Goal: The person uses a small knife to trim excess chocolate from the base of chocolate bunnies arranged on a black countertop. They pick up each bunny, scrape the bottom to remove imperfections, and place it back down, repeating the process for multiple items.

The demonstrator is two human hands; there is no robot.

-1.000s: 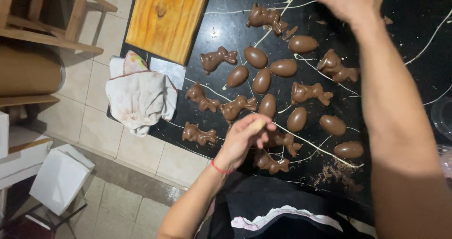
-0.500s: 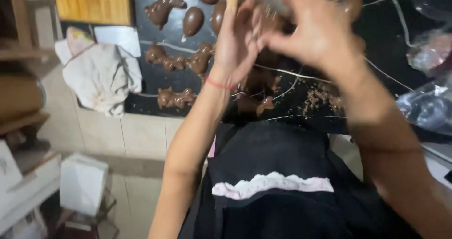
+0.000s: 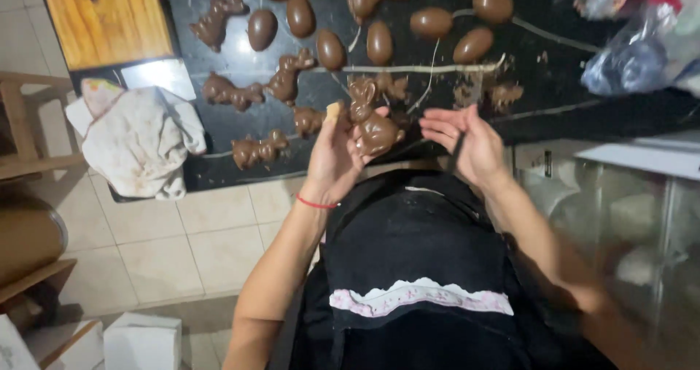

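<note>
1. Head view, change vs a sec ago: the left hand was down at the black counter among the pieces and the right reached far up; now both hands are up at the near edge, close to the body. So one piece has come off the counter and is in hand; the rest lie where they were.
2. Half a sec ago the hands were bunched together over the piece, blurred; now they're apart, so the piece shows clearly.
3. Left hand: fingers curled, thumb side up, pinching the chocolate bunny figure by its left edge. A pale bit sticks up at the fingertips, can't tell what.
4. Right hand: at 3 o'clock of the bunny, just beside it, not touching. Fingers loosely spread, palm toward the piece. A thin dark strip crosses the palm; can't tell if it's held.
5. Bunny sits over the counter's near edge, above the black apron.
6. Around: choc eggs at 12, other bunny shapes at 9, crumbs at 1–2, white cloth far at 9, wood board at 10–11, plastic bags at 2.
</note>
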